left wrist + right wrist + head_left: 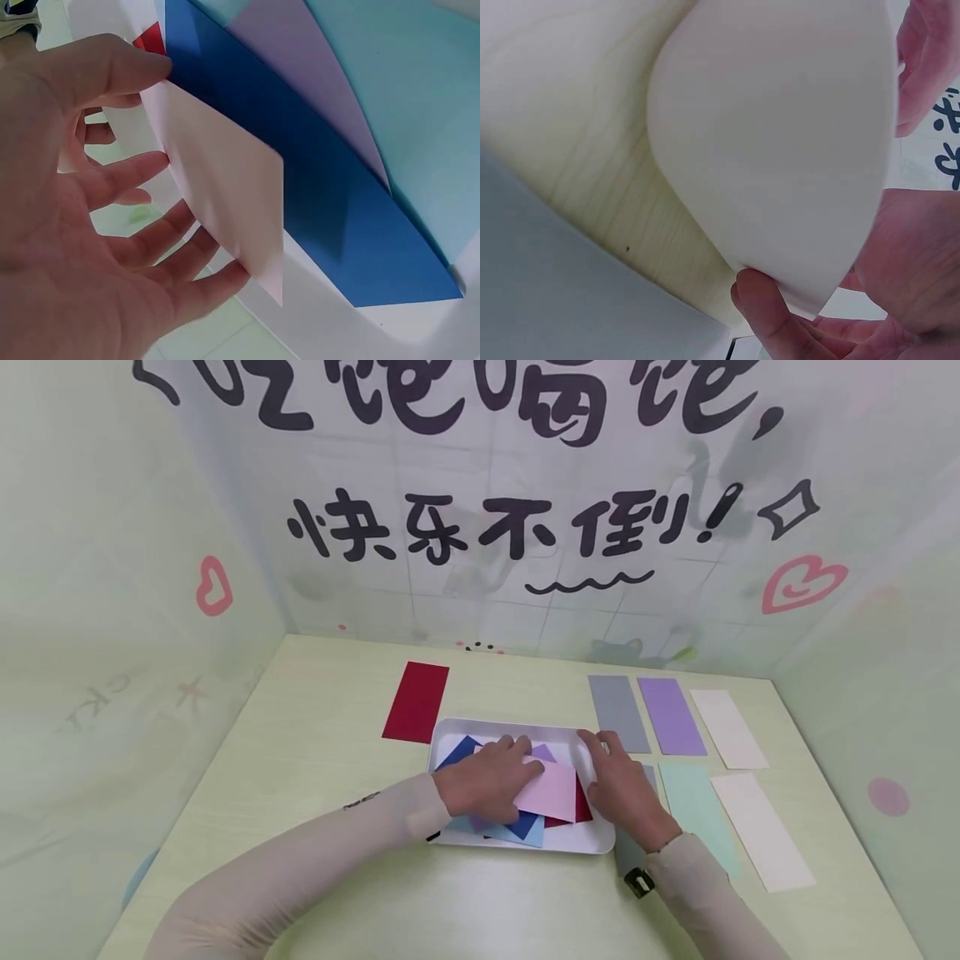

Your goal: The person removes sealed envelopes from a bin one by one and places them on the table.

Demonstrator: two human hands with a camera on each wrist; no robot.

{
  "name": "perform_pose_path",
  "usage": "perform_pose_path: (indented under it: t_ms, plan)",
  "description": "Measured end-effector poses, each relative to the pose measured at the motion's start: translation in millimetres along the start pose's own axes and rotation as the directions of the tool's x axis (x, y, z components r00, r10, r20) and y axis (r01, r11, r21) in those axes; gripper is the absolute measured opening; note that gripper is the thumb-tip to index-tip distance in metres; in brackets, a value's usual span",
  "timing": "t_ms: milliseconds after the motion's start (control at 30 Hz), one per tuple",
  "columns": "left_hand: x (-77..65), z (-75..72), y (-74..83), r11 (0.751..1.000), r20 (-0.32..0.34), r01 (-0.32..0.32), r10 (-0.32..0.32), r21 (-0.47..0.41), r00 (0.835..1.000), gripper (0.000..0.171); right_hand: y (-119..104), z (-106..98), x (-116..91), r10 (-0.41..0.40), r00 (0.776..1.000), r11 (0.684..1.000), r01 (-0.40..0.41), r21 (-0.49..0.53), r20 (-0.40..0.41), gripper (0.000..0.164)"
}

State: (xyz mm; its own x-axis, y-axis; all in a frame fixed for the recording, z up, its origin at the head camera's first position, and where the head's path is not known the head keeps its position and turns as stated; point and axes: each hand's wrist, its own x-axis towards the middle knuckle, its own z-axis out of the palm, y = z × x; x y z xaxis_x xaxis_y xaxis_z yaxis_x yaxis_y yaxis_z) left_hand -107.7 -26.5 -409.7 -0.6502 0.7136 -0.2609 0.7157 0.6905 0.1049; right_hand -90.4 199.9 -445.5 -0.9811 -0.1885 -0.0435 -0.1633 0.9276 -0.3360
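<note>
Over a white tray (pixel 596 842) on the table, my left hand (pixel 486 783) pinches a pale pink card (pixel 553 793) between thumb and fingers. In the left wrist view the pink card (pixel 229 176) stands tilted above a dark blue card (pixel 322 225), with a purple card (pixel 330 90) and a light blue card (pixel 405 97) beneath. A red card (pixel 583 806) shows at the tray's right side. My right hand (pixel 624 789) grips the tray's right wall. In the right wrist view its finger touches the outside of the white tray (pixel 772 142).
A dark red card (pixel 416 702) lies left behind the tray. To the right lie grey (pixel 619 714), purple (pixel 672 717), mint green (pixel 701 814) and whitish cards (pixel 729 728); another grey card is partly under my right arm. Printed sheeting (pixel 480 602) walls the table's back and sides.
</note>
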Motion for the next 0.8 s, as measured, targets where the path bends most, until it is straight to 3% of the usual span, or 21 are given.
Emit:
perform_pose_path:
  t_ms: [167,433,600,800]
  plan:
    - [-1.6,-2.9,-6.2,1.0,-0.027,-0.008,0.008,-0.009,1.0,0.068,0,0,1,0.0,1.0,1.0,0.0,-0.018,-0.002,0.077]
    - [-8.5,-18.6,-20.7,0.999,-0.132,-0.038,0.036,-0.012,0.991,0.066,-2,-3,2,-0.01,1.0,1.0,0.01,-0.019,-0.009,0.076]
    - [-14.3,-31.4,-29.4,1.0,-0.157,0.007,-0.01,-0.016,0.988,0.069,-2,-3,1,-0.013,1.0,1.0,0.013,-0.018,-0.018,0.078]
    - [-23.3,-37.1,-45.1,0.997,-0.193,0.06,-0.067,-0.045,0.979,0.067,-2,-2,1,-0.017,1.0,1.0,0.017,-0.017,-0.017,0.078]
